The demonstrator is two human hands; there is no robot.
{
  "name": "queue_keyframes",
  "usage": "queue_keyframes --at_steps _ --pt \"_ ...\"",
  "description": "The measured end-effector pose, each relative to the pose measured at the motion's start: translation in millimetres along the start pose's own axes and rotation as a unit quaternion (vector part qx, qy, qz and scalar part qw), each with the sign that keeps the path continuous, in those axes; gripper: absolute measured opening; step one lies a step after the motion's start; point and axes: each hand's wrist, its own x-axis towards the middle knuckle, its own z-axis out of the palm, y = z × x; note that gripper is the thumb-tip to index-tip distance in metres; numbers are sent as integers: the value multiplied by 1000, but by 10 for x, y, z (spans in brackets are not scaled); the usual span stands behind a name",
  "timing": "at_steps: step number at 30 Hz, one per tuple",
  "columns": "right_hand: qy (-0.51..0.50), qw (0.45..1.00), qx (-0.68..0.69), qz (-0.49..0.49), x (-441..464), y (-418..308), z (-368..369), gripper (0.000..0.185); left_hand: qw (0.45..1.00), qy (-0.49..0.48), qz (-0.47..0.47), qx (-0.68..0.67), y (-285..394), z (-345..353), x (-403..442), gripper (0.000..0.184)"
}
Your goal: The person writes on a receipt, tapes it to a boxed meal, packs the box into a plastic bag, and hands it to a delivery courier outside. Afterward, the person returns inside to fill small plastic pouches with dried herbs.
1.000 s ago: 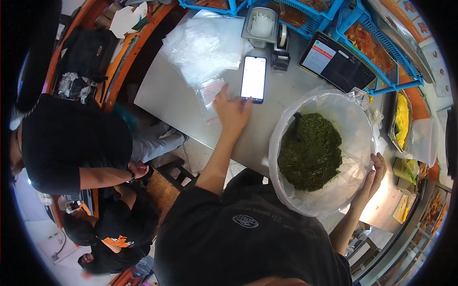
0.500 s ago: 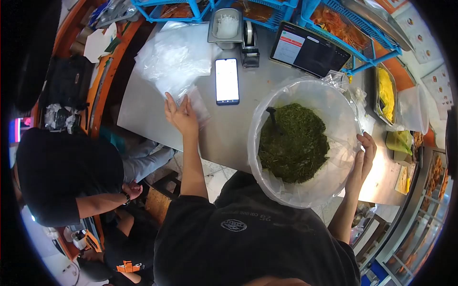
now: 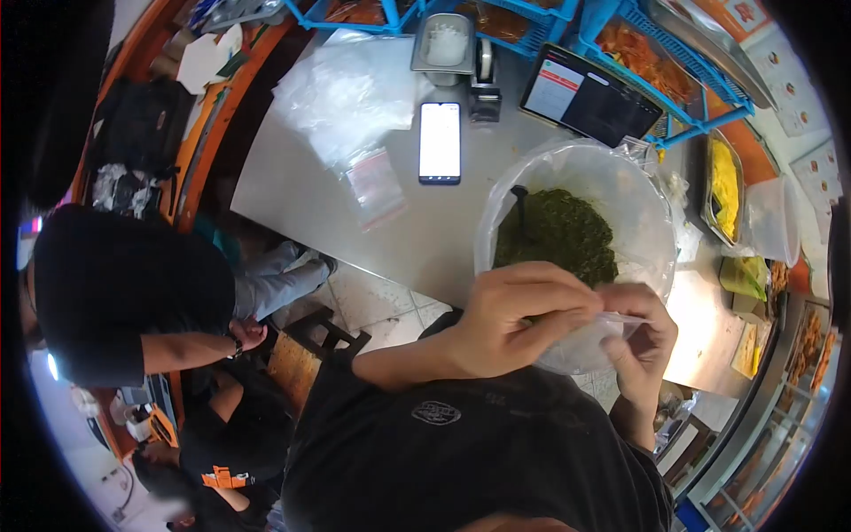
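My left hand (image 3: pixel 519 319) and my right hand (image 3: pixel 645 341) meet above the near rim of a big tub (image 3: pixel 651 199) lined with clear plastic. Between their pinched fingers is a small clear plastic bag (image 3: pixel 620 318), partly covered by the fingers. Inside the tub lies a heap of chopped dark green leaves (image 3: pixel 567 230), with a dark handle (image 3: pixel 519 208) standing up at its left side. Left of the tub, a loose stack of clear plastic bags (image 3: pixel 341 93) is spread on the metal table, a small zip bag (image 3: pixel 378 186) at its near end.
A lit phone (image 3: pixel 441 142) lies on the metal table (image 3: pixel 292 199). Behind it are a metal container (image 3: pixel 442 49), a tape dispenser (image 3: pixel 485 84) and a tablet (image 3: pixel 589 93). Blue racks (image 3: pixel 700 75) line the back; a yellow-filled tray (image 3: pixel 722 186) is at right. A person (image 3: pixel 133 293) sits at left.
My left hand has left the bag stack and come right to the tub. My right hand has let go of the tub's rim, and both now pinch a small bag.
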Motion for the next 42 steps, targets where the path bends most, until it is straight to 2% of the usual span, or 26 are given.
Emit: queue_keyframes --at_steps 3,6,9,10,12,13,16,17,19,21,23,26,29,32,35,38,40,41,42 --pt "42 998 31 34 -128 55 -10 19 999 12 -14 -42 -20 81 -2 10" --pt "52 999 12 -11 -112 44 81 8 997 -1 -41 -66 -19 94 -25 11" --pt "75 997 1 32 -150 51 15 3 993 117 7 -17 -38 173 5 12" --pt "128 990 -40 52 -139 18 -34 2 989 144 41 0 -35 130 -4 14" --pt "180 970 -164 19 -46 -26 -122 2 974 195 109 34 -26 -30 -33 18" --pt "198 962 -188 27 -41 -12 -156 4 976 133 171 37 -53 -90 -60 17" --pt "136 959 -234 79 -95 -91 -73 9 986 -19 141 85 38 -40 -74 12" --pt "146 959 -234 64 -94 -81 -43 11 981 3 144 130 49 -96 -27 11" --pt "163 949 -265 44 -91 -15 -144 11 957 128 93 241 -64 -357 85 15" --pt "183 943 -275 28 -91 52 -254 11 874 207 2 440 -412 -798 193 22" --pt "203 943 -262 19 -106 146 -274 11 843 195 -104 491 -1079 -1162 220 42" --pt "202 942 -269 16 -119 216 -273 11 780 116 -82 609 -2166 -1459 171 58" --pt "203 939 -276 26 -122 223 -260 11 768 93 -95 627 -2487 -1523 218 62" --pt "215 938 -268 34 -137 220 -264 11 754 93 -90 644 -2559 -1561 291 63" --pt "219 940 -261 32 -152 233 -269 10 748 63 -126 649 -2565 -1574 325 66" --pt "224 942 -248 25 -160 225 -279 9 735 127 -113 656 -2319 -1486 399 53" --pt "225 947 -228 17 -168 218 -278 9 854 209 -16 476 -1924 -1347 460 42" --pt "215 948 -236 24 -173 208 -273 8 894 246 33 374 -1599 -1232 489 36" --pt "203 948 -243 31 -182 191 -265 8 935 220 -3 278 -1208 -1056 432 25"
